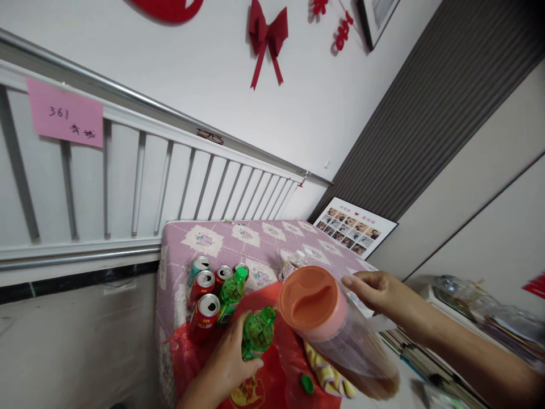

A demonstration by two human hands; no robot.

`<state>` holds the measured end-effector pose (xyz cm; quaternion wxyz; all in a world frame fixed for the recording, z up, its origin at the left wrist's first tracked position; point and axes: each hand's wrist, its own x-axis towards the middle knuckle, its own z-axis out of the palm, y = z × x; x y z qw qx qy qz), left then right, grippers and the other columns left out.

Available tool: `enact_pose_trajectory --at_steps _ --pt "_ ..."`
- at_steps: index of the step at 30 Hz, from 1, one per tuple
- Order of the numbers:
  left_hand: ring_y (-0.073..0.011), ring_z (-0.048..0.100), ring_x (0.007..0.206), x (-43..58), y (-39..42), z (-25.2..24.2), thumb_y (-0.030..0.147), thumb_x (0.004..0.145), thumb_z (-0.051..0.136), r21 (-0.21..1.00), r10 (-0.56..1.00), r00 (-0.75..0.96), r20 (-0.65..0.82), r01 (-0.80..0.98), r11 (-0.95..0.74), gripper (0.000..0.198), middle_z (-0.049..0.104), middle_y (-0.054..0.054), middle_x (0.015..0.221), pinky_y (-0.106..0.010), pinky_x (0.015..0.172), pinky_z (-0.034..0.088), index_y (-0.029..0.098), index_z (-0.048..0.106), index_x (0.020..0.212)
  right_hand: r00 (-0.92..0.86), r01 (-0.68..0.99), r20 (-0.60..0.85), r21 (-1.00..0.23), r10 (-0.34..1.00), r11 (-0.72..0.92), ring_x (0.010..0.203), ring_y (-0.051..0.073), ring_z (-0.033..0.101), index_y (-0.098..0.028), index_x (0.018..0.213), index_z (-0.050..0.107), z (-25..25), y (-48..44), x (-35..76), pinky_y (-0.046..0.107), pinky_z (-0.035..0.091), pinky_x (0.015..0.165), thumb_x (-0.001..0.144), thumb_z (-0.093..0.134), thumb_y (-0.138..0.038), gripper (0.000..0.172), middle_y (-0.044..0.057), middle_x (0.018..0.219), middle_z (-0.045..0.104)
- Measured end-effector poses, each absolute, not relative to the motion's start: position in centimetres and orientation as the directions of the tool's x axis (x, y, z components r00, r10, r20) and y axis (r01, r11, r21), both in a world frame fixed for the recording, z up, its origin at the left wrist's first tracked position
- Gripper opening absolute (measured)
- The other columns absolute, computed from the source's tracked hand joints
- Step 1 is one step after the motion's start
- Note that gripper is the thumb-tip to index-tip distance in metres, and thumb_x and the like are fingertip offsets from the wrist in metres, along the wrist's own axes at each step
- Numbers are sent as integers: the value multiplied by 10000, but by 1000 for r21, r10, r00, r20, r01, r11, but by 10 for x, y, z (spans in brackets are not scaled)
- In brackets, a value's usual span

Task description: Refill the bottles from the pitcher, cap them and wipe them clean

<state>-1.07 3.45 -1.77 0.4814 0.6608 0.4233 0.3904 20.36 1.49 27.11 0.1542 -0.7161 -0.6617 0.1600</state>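
My left hand (234,355) is closed around an uncapped green plastic bottle (256,335), held upright over a red plastic bag. In my right hand (374,292) is a clear pitcher (353,358) with an orange lid (310,298); its handle is mostly hidden by the fingers. The pitcher is tilted, its lid end beside the bottle's mouth, and brownish liquid lies in its lower part. Whether liquid is flowing I cannot tell. A loose green cap (306,384) rests on the red bag (283,363), near a yellow patterned cloth (327,372).
Several opened drink cans (204,318) and a capped green bottle (232,295) stand left of my hands on a purple flowered tablecloth (238,236). Behind is a white radiator (204,182). A photo board (351,227) leans at the back; books and plastic-wrapped items (468,301) lie at right.
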Motion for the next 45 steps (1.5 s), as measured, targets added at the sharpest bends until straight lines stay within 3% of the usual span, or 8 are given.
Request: enact_pose_trajectory --at_steps 33,45 --pt "-291 504 1327 -9 36 -25 122 610 709 966 936 323 142 163 -202 912 518 -157 1453 -426 1138 375 164 356 1449 91 907 -17 -412 996 -90 550 122 262 -235 568 328 279 10 191 268 279 492 678 441 -901 684 -54 571 262" --pt "-288 520 1308 -11 36 -25 116 631 683 963 933 327 147 168 -211 890 532 -160 1433 -427 1125 384 166 347 1453 72 901 -27 -426 997 -77 552 121 271 -236 571 353 276 13 199 271 297 493 730 450 -859 650 -53 574 262"
